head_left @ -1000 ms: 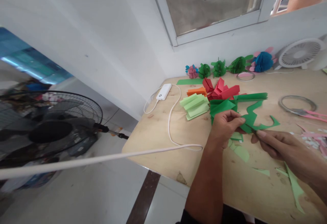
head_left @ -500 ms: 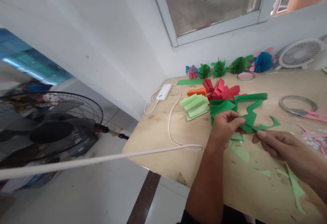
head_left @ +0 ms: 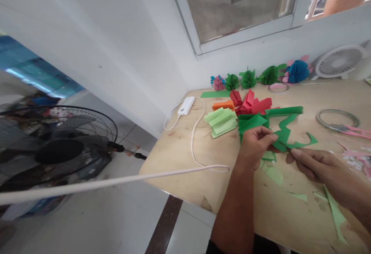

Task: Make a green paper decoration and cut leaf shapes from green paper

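My left hand (head_left: 257,144) pinches a piece of dark green paper (head_left: 284,133) between thumb and fingers. A curved, partly cut strip of that paper sticks out to the right. Closed around a pair of scissors, my right hand (head_left: 314,163) covers the handles; only a thin dark blade (head_left: 286,148) shows against the paper's lower edge. Folded dark green paper (head_left: 252,121) lies just behind my left hand. Below the hands are light green scraps (head_left: 274,174), and a longer light green offcut (head_left: 336,213) rests beneath my right forearm.
Red folded papers (head_left: 252,102), light green folded papers (head_left: 222,120) and an orange one (head_left: 222,105) lie on the wooden table (head_left: 171,169). Several paper figures (head_left: 248,79) line the wall. A white cable (head_left: 116,181) crosses the left side. Pink-handled pliers (head_left: 352,129) lie at right.
Both hands and the green paper stay almost in place. The whole view has shifted very slightly.
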`<state>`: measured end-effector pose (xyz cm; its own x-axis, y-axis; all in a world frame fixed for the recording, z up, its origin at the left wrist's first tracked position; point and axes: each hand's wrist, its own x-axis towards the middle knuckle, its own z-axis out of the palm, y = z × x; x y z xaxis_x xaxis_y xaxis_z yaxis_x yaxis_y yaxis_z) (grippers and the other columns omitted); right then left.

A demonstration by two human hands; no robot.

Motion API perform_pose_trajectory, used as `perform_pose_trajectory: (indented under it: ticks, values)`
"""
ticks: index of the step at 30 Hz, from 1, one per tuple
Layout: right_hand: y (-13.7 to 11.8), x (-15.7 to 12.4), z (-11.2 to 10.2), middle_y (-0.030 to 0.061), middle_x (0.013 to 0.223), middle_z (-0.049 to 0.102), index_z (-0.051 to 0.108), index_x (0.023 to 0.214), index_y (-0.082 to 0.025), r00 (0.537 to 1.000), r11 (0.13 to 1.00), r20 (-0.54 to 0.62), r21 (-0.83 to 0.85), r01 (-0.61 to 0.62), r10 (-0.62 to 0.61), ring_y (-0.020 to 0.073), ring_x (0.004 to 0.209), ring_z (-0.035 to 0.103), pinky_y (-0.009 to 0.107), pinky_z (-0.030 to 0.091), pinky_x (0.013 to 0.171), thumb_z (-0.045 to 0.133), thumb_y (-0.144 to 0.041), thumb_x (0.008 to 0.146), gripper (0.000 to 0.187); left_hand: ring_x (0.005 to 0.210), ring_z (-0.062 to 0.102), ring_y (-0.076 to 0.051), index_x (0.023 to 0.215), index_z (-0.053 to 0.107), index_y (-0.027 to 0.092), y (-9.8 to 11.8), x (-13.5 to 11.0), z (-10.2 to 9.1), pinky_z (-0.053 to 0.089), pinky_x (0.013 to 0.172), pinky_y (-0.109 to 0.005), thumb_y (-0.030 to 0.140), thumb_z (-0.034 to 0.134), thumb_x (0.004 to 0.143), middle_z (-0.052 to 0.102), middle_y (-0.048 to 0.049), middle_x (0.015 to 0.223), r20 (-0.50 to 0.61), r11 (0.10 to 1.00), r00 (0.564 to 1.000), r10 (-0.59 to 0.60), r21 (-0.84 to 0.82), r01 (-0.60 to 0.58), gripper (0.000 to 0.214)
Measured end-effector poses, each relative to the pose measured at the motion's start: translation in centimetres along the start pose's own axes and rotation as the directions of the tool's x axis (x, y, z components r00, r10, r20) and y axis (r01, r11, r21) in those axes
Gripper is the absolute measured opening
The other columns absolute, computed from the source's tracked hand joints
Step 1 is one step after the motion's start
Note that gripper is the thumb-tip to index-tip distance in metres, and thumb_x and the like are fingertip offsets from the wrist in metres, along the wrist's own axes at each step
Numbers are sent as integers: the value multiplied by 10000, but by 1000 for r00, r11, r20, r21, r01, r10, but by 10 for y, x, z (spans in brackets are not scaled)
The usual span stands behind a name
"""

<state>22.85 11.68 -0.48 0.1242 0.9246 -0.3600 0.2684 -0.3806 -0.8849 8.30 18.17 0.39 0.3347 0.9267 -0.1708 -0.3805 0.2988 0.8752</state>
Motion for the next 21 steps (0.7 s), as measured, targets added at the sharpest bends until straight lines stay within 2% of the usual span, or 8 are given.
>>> perform_pose_trajectory:
  ticks: [21]
  values:
    - [0, 1, 0, -52, 463, 332, 610, 600, -197, 999, 1000, -51, -24, 13, -14, 102, 455, 283, 265, 189, 451, 531, -822, 575, 630, 475, 526, -84, 628, 556, 147, -2, 1, 1, 488, 481, -228, 342, 760, 548, 554, 35, 542, -10, 1000, 1000, 4, -9, -4, 293]
